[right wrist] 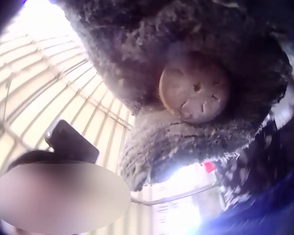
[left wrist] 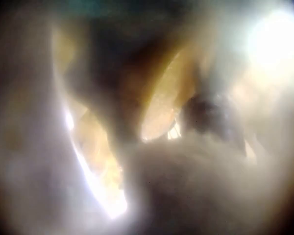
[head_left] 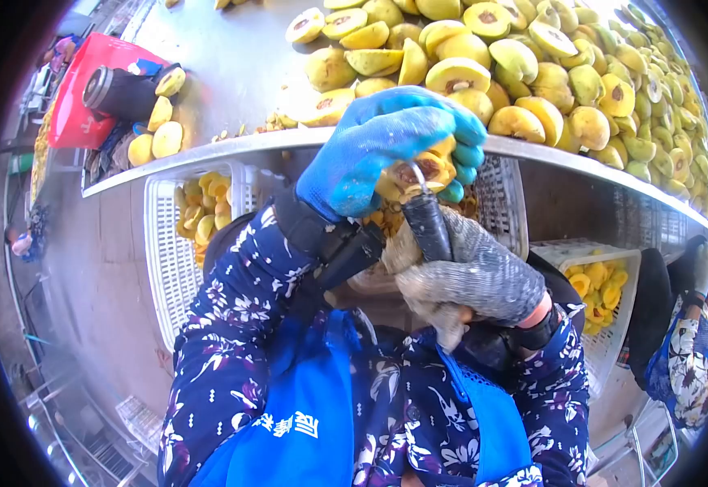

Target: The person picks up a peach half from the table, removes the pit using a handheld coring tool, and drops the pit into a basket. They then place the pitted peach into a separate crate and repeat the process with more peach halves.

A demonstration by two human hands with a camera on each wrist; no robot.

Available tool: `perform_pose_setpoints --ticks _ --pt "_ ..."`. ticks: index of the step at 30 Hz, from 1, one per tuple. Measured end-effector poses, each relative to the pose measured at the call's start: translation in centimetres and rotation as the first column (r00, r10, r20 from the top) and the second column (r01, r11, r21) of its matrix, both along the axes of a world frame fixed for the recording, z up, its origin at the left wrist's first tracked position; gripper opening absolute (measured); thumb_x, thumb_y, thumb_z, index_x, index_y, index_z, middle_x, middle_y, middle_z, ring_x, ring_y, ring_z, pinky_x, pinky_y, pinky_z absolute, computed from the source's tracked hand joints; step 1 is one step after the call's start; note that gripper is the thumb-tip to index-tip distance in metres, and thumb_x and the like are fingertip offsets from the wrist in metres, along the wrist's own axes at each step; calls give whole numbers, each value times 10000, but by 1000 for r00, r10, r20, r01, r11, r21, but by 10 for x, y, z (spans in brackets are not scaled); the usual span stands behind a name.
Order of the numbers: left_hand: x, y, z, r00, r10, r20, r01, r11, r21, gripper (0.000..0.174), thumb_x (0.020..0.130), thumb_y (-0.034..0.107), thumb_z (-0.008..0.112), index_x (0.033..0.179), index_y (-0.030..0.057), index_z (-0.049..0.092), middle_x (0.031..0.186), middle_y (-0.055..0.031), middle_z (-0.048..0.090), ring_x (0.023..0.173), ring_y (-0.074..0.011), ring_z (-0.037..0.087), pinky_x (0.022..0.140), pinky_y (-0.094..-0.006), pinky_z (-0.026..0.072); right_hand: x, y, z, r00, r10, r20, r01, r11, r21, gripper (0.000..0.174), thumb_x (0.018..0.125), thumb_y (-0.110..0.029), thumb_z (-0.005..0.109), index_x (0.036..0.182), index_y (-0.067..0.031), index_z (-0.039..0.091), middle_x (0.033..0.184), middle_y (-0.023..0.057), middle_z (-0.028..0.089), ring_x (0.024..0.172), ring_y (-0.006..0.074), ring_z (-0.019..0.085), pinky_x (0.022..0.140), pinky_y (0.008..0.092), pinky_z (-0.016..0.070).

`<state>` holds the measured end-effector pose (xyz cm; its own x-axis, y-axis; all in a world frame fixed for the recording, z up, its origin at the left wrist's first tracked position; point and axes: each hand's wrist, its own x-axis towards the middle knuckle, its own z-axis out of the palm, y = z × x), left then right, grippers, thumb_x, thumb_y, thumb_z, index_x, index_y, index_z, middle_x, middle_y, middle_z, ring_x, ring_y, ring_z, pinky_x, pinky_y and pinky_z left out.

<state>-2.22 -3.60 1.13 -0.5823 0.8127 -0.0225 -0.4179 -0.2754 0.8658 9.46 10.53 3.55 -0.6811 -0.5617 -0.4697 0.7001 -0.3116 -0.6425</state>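
My left hand [head_left: 390,134], in a blue coated glove, holds a yellow peach half [head_left: 439,166] just over the near edge of the metal table. My right hand [head_left: 480,280], in a grey knit glove, grips a pitting tool [head_left: 427,227] by its black-wrapped handle. The tool's curved metal tip meets the cut face by the brown pit area. In the right wrist view, the round handle end [right wrist: 195,89] pokes out of the curled glove. The left wrist view is blurred; a yellow fruit edge [left wrist: 164,98] shows there above a greyish shape.
Halved peaches [head_left: 516,61] are heaped over the metal table [head_left: 224,97]. White crates [head_left: 171,260] with fruit stand below its edge, left and right. A black flask [head_left: 123,93] and red bag [head_left: 86,61] lie at left. Another person [head_left: 691,357] is at far right.
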Motion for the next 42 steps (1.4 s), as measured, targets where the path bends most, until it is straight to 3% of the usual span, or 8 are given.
perform_pose_setpoints --ticks 7,9,11,14,16,19,26,42 --pt "-5 -19 1 936 283 211 -296 955 34 285 937 164 531 1101 -67 568 979 -142 637 885 -234 654 776 -371 575 10 -20 -38 620 417 -665 597 299 744 202 865 -176 604 1009 -52 534 858 198 615 791 410 612 629 469 483" --pt "-16 -68 10 404 74 -912 -444 887 -124 265 935 155 527 1092 -49 593 987 -131 636 951 -225 631 843 -351 546 12 -12 -59 634 509 -583 563 212 798 154 880 -171 556 1000 -73 545 826 181 629 732 379 631 600 458 493" --pt "-7 -114 21 287 128 -950 -740 659 -135 239 911 132 540 1090 0 625 1034 -125 632 1015 -242 607 910 -369 494 18 3 -79 598 718 -355 486 27 873 108 865 -134 508 934 -98 583 735 137 640 656 321 657 560 434 511" --pt "-24 -207 27 690 484 -538 -695 652 -303 229 887 100 545 1090 52 639 1098 -141 616 1030 -296 595 927 -401 458 24 20 -93 621 727 -294 491 -68 868 114 877 -142 500 895 -88 599 739 141 644 658 330 656 564 434 513" --pt "-31 -226 38 232 -514 -825 -872 266 -411 214 889 111 530 1053 47 652 1109 -138 610 1024 -324 588 878 -421 465 29 27 -106 585 745 -319 513 -35 858 115 881 -143 502 941 -94 588 748 141 639 669 328 650 556 429 506" --pt "-48 -186 24 -35 -429 -903 -811 540 -225 261 906 239 531 1009 39 663 978 -137 650 971 -318 608 840 -403 469 26 18 -97 554 720 -417 553 57 832 162 877 -152 544 1024 -86 564 783 165 633 711 359 633 585 450 493" --pt "-86 -62 -3 763 -452 -462 -439 162 -884 422 787 380 696 1002 20 644 768 -95 627 694 -168 581 657 -324 462 -5 0 -64 712 275 -646 482 476 735 419 785 -228 717 1116 -60 522 888 240 623 890 439 592 704 477 477" --pt "-17 -9 -10 819 553 -153 -572 810 -130 263 795 1 589 1055 -21 562 952 -97 630 840 -151 621 789 -272 511 -32 -25 -55 577 -105 -810 693 588 417 507 826 -101 705 1272 -7 482 1059 124 654 945 140 609 807 312 494"
